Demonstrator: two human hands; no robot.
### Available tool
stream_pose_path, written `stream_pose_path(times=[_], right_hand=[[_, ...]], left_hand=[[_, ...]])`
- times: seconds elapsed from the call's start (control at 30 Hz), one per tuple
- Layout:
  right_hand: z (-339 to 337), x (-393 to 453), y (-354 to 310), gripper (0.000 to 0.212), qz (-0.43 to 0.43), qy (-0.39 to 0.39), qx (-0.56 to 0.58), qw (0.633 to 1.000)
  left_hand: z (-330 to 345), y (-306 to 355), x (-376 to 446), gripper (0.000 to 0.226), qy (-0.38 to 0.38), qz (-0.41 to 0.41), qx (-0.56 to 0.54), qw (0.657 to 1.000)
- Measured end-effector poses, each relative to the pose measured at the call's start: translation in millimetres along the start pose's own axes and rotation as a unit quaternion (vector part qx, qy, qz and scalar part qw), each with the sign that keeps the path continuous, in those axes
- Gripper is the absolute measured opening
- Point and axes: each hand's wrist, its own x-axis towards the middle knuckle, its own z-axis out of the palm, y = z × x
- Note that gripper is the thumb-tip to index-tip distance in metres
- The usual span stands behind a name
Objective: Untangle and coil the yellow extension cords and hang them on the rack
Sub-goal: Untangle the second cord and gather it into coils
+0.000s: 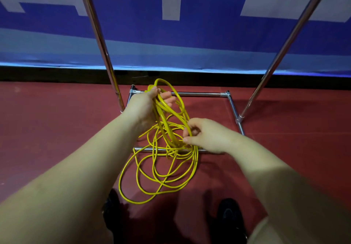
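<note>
A yellow extension cord (159, 169) lies in loose tangled loops on the red floor, partly across the rack's front base bar. My left hand (146, 107) is raised and grips several coiled loops of the cord, which hang down from it. My right hand (205, 135) pinches a strand of the cord at the lower end of those hanging loops. The metal rack (197, 93) stands in front of me; its two chrome uprights rise out of the top of the view.
The rack's base bars form a rectangle on the red floor (57, 130). A blue and white banner (171, 35) hangs behind the rack. My dark shoes (230, 219) show at the bottom edge.
</note>
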Motion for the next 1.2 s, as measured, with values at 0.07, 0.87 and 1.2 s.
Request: stream_pose_path(times=[0.07, 0.87, 1.2], right_hand=[[-2.0, -0.6, 3.2, 0.01, 0.014, -0.007, 0.006, 1.0], [-29.9, -1.6, -8.3, 0.006, 0.118, 0.081, 0.611, 0.778], [-30.1, 8.8, -12.1, 0.021, 0.172, 0.105, 0.659, 0.725]], left_hand=[[-1.9, 2.8, 0.7, 0.027, 0.006, 0.014, 0.009, 1.0], [3.9, -14.4, -4.9, 0.026, -0.109, 0.008, 0.248, 0.963], [13.0, -30.6, -9.1, 0.023, -0.17, -0.024, 0.289, 0.942]])
